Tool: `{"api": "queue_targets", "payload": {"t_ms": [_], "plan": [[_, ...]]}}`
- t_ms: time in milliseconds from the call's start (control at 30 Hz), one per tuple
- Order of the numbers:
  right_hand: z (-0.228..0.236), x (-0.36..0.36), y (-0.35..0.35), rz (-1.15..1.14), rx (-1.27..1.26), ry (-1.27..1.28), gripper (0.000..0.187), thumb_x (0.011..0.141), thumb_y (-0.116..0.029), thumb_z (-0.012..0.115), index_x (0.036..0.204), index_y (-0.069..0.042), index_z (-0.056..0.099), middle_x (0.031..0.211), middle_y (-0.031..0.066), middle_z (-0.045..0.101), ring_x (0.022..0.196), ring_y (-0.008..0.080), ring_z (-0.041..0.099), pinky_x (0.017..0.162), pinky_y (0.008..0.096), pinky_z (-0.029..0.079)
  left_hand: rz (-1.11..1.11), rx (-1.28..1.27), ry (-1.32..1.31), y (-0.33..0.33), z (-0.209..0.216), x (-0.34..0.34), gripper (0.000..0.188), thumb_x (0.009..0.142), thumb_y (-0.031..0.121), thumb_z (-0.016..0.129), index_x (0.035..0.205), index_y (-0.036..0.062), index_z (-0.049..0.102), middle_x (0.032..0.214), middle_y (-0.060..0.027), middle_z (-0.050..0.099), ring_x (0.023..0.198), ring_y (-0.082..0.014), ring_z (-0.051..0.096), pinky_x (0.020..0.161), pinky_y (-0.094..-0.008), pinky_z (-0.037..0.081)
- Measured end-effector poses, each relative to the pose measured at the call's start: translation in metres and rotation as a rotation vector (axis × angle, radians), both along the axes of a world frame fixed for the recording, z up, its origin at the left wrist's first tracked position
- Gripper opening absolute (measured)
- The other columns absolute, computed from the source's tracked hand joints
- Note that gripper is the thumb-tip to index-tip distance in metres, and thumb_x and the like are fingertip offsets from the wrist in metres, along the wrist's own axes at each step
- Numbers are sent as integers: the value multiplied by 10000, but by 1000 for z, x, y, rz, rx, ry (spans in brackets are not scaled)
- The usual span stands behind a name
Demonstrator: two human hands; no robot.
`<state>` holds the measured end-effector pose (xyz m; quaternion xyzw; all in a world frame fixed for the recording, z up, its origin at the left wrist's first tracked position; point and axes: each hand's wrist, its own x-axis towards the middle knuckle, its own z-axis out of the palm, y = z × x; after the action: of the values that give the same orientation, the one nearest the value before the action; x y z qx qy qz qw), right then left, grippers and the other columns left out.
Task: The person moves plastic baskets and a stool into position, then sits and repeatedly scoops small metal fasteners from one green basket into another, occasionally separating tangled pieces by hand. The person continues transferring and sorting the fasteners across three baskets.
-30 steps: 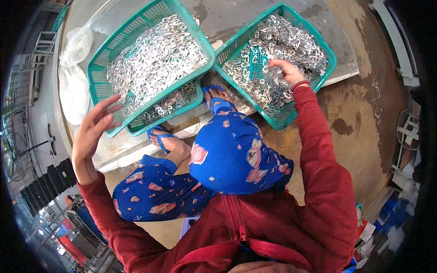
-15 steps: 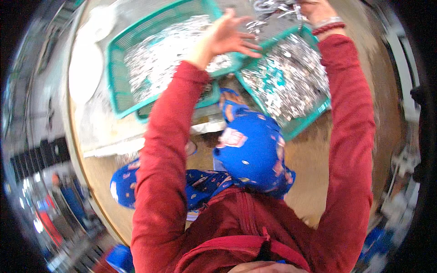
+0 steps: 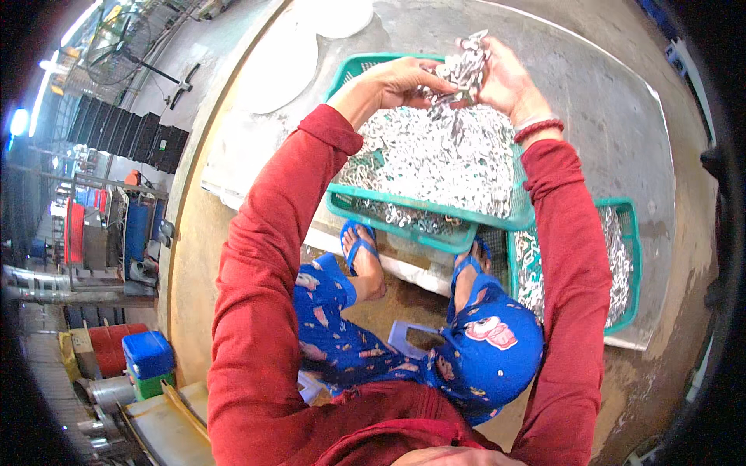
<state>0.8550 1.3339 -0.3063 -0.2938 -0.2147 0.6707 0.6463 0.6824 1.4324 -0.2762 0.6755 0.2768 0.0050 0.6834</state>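
Above a large green plastic basket (image 3: 522,186), a bunch of small shiny metal hooks or links (image 3: 466,68) is held between my two hands. My left hand (image 3: 404,81) has its fingers curled against the bunch from the left. On the other side, my right hand (image 3: 507,84) cups it, a red bracelet round the wrist. Many similar loose silver pieces (image 3: 443,159) fill the basket below. Partly beneath it sits another green basket (image 3: 404,228) with more pieces. At the right, a third green basket (image 3: 637,268) of such pieces is partly hidden by my right forearm.
The baskets stand on a grey sheet (image 3: 622,116) on the floor. White rounded flat shapes (image 3: 284,74) lie at the far left. My sandalled feet are beside the baskets, near a pale plastic stool (image 3: 410,335). Stacked black crates (image 3: 128,132) and a fan (image 3: 116,50) are further left.
My right hand has come from above the right-hand basket to the large basket with the metal bunch. My left hand, spread before, now closes on the bunch. The view has shifted.
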Motion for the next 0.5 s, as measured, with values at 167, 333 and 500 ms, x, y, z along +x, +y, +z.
{"api": "queue_targets", "payload": {"t_ms": [167,333,500], "plan": [[-8,1,27,-88,-177,-358,333,877,-382,582,1014,-79,587,897,95,644,744,200,640,497,288,517,235,16,-142,52,8,-17,302,892,300,606,1110,92,597,993,-52,597,941,-146,548,637,-356,551],[-17,-6,36,-96,-248,-323,353,934,-366,500,1115,-73,582,996,137,662,781,216,666,527,281,545,366,-597,-395,64,-33,-21,335,794,218,730,960,-17,559,919,-149,585,816,-269,606,728,-534,574],[-30,-14,40,-11,-136,-204,324,903,-321,564,1093,-61,598,947,107,657,728,173,653,491,239,508,251,-460,-397,68,-73,-4,650,758,8,719,1275,-49,329,969,-204,639,754,-203,644,682,-316,576]]}}
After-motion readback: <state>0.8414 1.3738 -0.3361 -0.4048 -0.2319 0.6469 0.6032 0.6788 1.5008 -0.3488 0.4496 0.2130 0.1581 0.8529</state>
